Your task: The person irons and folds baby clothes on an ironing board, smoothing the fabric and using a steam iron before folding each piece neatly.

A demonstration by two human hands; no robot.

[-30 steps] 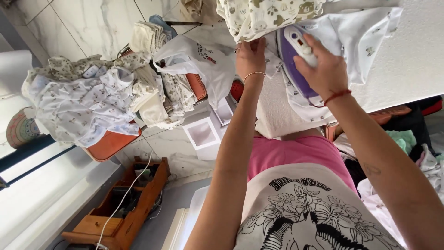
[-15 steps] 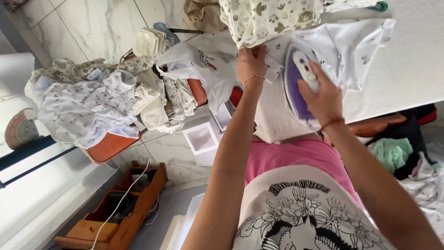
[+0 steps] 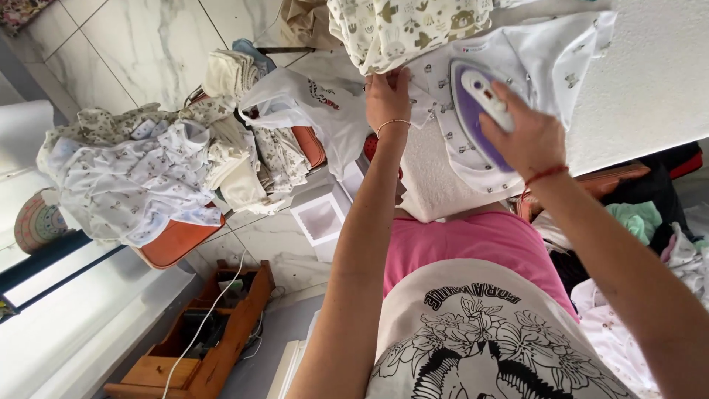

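Fingers of the right hand (image 3: 526, 137) wrap around the handle of a purple and white iron (image 3: 478, 118), which rests flat on a white printed garment (image 3: 550, 63) in the upper right of the frame. That garment lies spread over the ironing board (image 3: 650, 89), whose pale cover fills the upper right corner. The left hand (image 3: 387, 96), with a thin bracelet at the wrist, sits just left of the iron in the upper middle, its fingers pressed down on the garment's edge; whether they pinch the cloth cannot be told from this view. A cream cloth with small animal prints (image 3: 402, 29) hangs over the board just above that hand.

At the left of the frame, a heap of pale printed clothes (image 3: 140, 170) is piled on an orange chair (image 3: 177, 240). A white shirt with a small dark and red print (image 3: 310, 100) drapes nearby, toward the middle. At the lower left, a wooden drawer box (image 3: 199, 340) stands on the tiled floor with a white cord (image 3: 210, 310) running across it. More clothes (image 3: 635, 222) lie at the right edge, below the board.
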